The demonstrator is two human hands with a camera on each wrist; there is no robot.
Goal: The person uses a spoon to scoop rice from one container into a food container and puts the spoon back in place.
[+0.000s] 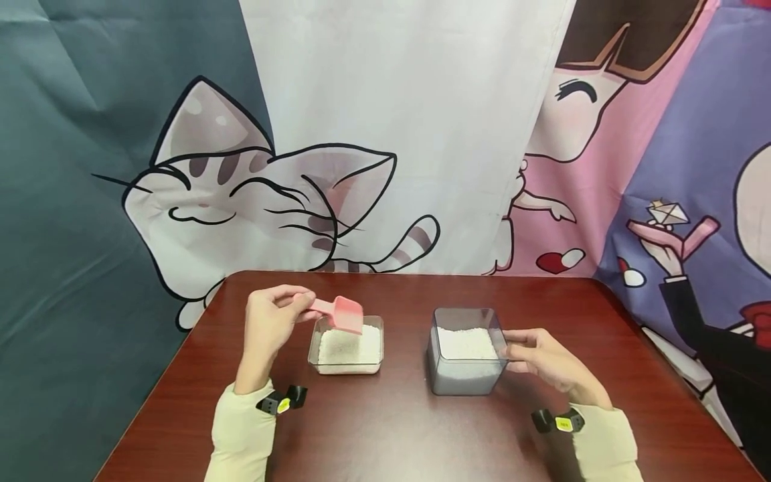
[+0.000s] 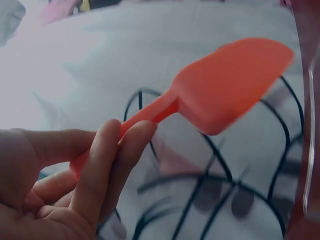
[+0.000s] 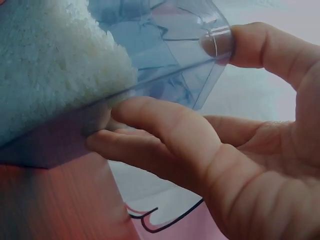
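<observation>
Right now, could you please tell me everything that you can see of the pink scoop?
The pink scoop looks like smooth plastic, with a slim handle widening into a broad, shovel-like blade; it appears redder in the left wrist view. The left hand pinches the handle between thumb and fingers. The scoop is held up at a tilt, its blade overlapping part of the clear dish of white grains in the head view. No grains show on its visible surfaces.

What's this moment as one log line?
left hand: holds pink scoop near clear dish; right hand: touches grey bin; white grains: dish, bin
</observation>
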